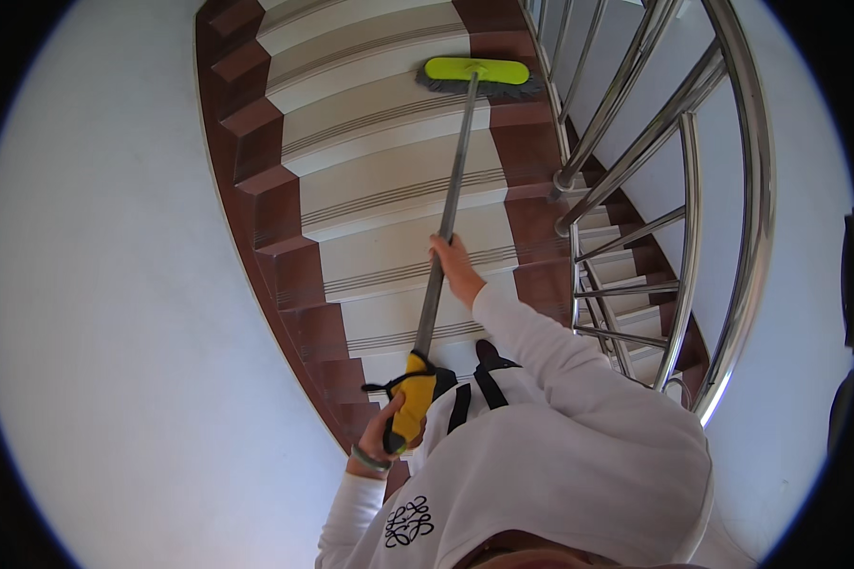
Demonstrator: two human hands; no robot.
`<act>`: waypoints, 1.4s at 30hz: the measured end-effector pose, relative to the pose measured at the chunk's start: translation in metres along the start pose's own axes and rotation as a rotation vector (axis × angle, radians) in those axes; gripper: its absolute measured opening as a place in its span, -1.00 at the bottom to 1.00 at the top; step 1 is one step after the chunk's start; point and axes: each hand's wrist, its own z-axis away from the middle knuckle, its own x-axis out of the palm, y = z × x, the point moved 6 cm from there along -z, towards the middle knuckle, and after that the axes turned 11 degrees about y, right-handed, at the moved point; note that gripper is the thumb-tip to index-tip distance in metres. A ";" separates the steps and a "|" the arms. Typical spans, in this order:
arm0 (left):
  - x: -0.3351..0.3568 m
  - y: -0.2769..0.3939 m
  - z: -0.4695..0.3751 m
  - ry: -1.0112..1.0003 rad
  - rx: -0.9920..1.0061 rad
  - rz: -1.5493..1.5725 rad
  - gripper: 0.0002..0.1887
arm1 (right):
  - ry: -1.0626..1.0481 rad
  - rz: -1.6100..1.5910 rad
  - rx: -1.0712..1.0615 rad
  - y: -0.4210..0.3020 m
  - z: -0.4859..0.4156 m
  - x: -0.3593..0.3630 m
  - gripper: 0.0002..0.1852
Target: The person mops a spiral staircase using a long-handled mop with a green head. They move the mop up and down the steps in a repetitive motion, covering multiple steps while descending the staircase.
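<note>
A long-handled dust mop reaches up the staircase from my body. Its lime-green head [477, 70], fringed with grey fibres, rests on a stair tread at the border of the cream and dark red-brown tiles. My right hand [458, 269] is wrapped around the middle of the grey metal pole [457, 178]. Lower down, my left hand [384, 434] grips the pole's end, where a yellow cloth [414, 391] with black edging and a loop covers it. The cloth hides the handle's end, apart from a small green tip.
Cream stair treads [398, 242] with grooved strips climb ahead, edged in red-brown tile [295, 274]. A white wall [114, 284] borders the left. Stainless steel railings [754, 213] curve along the right, with another flight [615, 270] visible through them. My dark shoe [487, 351] stands on a lower step.
</note>
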 end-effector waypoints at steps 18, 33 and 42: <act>0.038 -0.024 -0.075 -0.259 0.090 0.085 -0.53 | -0.055 -0.021 0.197 -0.010 -0.081 -0.107 -0.82; 0.008 -0.039 -0.097 -0.102 0.098 0.124 -0.51 | -0.015 0.205 0.078 -0.013 -0.041 -0.090 -0.77; 0.006 -0.050 -0.111 -0.080 0.150 0.133 -0.53 | -0.019 0.178 0.090 -0.010 -0.043 -0.095 -0.76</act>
